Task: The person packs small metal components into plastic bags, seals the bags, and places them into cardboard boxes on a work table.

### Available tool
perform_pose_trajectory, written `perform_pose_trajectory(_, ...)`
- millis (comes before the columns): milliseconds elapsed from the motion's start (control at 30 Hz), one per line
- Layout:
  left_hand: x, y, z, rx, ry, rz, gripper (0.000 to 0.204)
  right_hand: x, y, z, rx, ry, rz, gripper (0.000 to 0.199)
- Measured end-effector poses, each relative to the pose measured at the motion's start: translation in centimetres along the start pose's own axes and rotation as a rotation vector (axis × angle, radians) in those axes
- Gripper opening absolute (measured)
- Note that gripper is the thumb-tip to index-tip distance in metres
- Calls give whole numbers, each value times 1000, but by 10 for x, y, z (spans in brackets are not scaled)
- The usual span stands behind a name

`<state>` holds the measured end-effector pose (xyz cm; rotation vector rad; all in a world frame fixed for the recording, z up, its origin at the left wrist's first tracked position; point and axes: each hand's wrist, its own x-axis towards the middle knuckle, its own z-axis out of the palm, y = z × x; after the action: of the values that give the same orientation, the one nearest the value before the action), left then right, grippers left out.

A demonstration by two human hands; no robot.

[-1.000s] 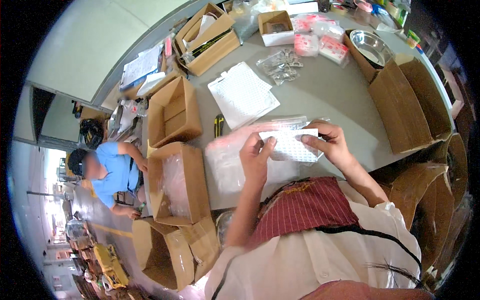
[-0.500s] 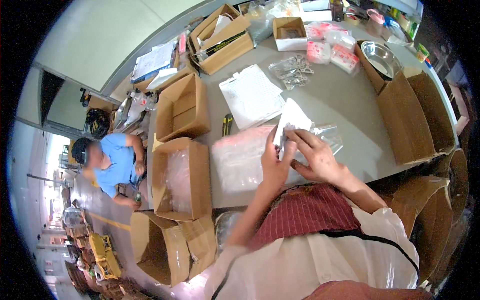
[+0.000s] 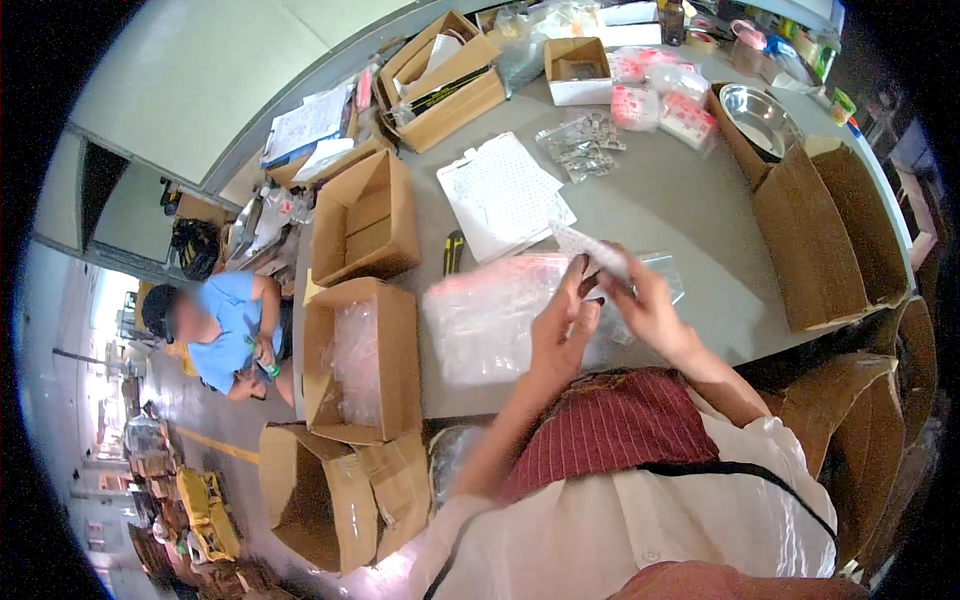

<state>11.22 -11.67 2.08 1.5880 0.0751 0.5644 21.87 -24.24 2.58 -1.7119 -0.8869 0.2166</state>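
swung round to the left since half a second ago, the printed white paper sheet now tilts instead of standing out almost straight ahead, and the right hand no longer lies flat across the left hand.

its long axis runs from upper left to lower right; the far end points at the stack of printed sheets, and the near end goes in among the fingers. seen at a slant, it looks like a slim strip, well above the waist of the person wearing the maroon striped apron.

the right hand pinches the sheet's near end from the right. the left hand is half curled just beside it, thumb a little off the fingers; i cannot tell whether it grips too.

below and to the left, clear plastic bags lie on the grey table, near a yellow-and-black utility knife.
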Motion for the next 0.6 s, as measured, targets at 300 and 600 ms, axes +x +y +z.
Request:
perform_pose_trajectory(300, 21, 19, -47, -4, 62, -350, 38, 0, -7, -24, 859, -53, 371, 32)
perform_pose_trajectory(600, 10, 25, -41, 100, 157, -336, 31, 9, -14, -21, 723, -149, 266, 31)
